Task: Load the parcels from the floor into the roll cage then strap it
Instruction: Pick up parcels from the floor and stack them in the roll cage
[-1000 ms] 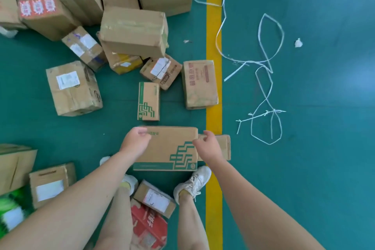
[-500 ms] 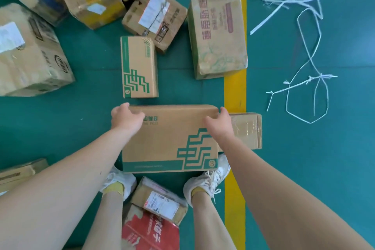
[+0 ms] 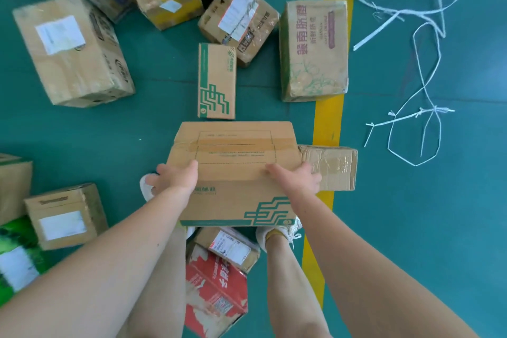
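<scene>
Grip looks sound: left hand [image 3: 175, 180] and right hand [image 3: 295, 180] clasp opposite sides of the green-printed parcel [image 3: 233, 151] at frame centre, thumbs on top, so keeping it level should matter most.

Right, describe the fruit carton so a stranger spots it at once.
Follow the yellow floor line away from the person's feet. The fruit carton lies partly on it, towards the left side. Unlike its neighbours, it shows green fruit drawings on top.

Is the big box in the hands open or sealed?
Sealed: brown tape runs along the flap seam of the green-printed box; both flaps lie flat.
</scene>
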Demonstrator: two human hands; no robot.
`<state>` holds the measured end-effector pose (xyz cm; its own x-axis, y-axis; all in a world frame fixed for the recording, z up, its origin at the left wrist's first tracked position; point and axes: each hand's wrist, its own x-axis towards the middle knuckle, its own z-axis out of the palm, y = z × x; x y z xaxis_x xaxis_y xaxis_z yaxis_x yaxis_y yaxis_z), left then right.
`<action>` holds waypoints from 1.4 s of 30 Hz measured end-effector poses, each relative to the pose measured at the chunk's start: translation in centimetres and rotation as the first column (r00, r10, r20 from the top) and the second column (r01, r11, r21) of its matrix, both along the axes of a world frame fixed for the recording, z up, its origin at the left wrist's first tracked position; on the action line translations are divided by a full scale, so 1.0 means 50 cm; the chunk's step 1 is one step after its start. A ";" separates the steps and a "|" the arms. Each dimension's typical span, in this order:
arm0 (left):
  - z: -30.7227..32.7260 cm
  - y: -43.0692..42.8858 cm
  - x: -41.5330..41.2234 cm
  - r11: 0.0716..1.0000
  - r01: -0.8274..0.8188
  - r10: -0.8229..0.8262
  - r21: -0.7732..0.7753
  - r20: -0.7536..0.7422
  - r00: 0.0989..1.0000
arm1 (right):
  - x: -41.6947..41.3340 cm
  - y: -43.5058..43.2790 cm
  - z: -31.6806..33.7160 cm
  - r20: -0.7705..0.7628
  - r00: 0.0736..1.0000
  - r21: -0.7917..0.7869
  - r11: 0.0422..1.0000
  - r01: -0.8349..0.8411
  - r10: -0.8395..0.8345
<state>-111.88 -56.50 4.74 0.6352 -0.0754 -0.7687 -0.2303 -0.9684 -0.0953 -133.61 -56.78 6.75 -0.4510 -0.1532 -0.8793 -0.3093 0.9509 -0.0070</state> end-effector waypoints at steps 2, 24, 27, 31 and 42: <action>0.069 -0.011 0.032 0.999 -0.027 0.028 -0.022 0.001 1.000 | 0.032 -0.019 0.072 -0.014 0.999 -0.016 0.999 -0.046 0.045; 0.884 -0.229 0.615 0.861 -0.222 0.193 -0.457 -0.110 0.975 | 0.591 -0.306 0.790 0.260 0.964 -0.483 0.872 0.074 0.062; 0.953 -0.235 0.705 0.825 -0.250 0.232 -0.507 -0.100 0.967 | 0.694 -0.341 0.843 0.283 0.953 -0.517 0.854 0.055 0.110; 1.027 -0.226 0.820 0.756 -0.326 0.334 -0.568 -0.094 0.938 | 0.830 -0.380 0.894 0.316 0.926 -0.554 0.833 0.002 0.208; 1.119 -0.203 1.123 0.549 -0.474 0.552 -0.689 -0.127 0.824 | 1.190 -0.500 1.005 0.377 0.772 -0.681 0.718 -0.144 0.512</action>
<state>-55.72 -66.65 60.67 0.7979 -0.1729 -0.5775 0.2986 -0.7187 0.6279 -74.12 -81.77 56.98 0.2187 -0.7555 -0.6175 -0.3712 0.5209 -0.7687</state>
